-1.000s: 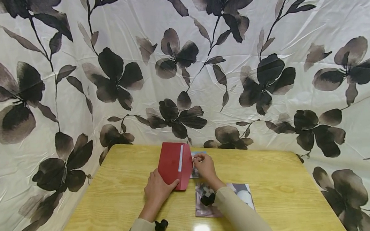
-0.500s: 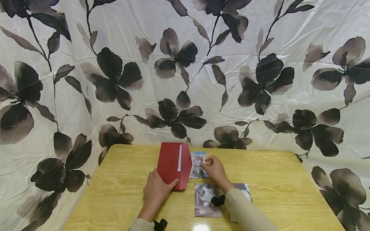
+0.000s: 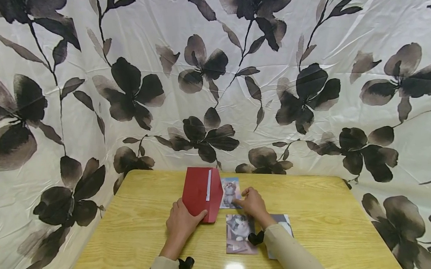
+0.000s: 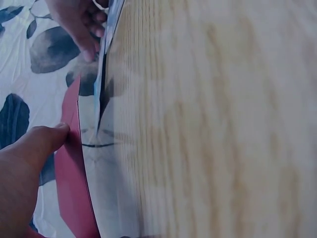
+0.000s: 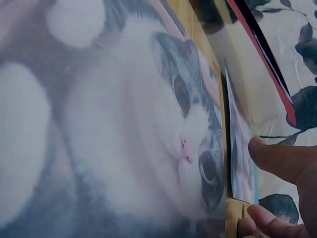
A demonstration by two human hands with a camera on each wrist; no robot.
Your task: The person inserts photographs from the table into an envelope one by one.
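My left hand [image 3: 181, 221] grips the lower part of a red envelope [image 3: 198, 186], thumb across its front near the flap. A white strip [image 3: 209, 185] shows at the envelope's opening. Right of the flap lies a kitten picture card [image 3: 229, 192], partly behind the envelope's edge. My right hand [image 3: 255, 205] is at this card's right edge, the thumb on its face and the fingers spread from it. In the right wrist view, the fingertips [image 5: 255, 212] are by the card's edge, with a gap to the thumb. The hidden fingers of my left hand cannot be made out.
A second card with a grey-and-white kitten [image 3: 239, 233] lies nearer me on the wooden table [image 3: 325, 214]. Another card [image 3: 284, 224] is mostly covered by my right forearm. Flower-patterned cloth [image 3: 251, 120] hangs behind the table and at its left.
My right hand has moved right and down from beside the envelope's flap to the kitten card's right edge, uncovering the card and the nearer one. The left hand and envelope have stayed.
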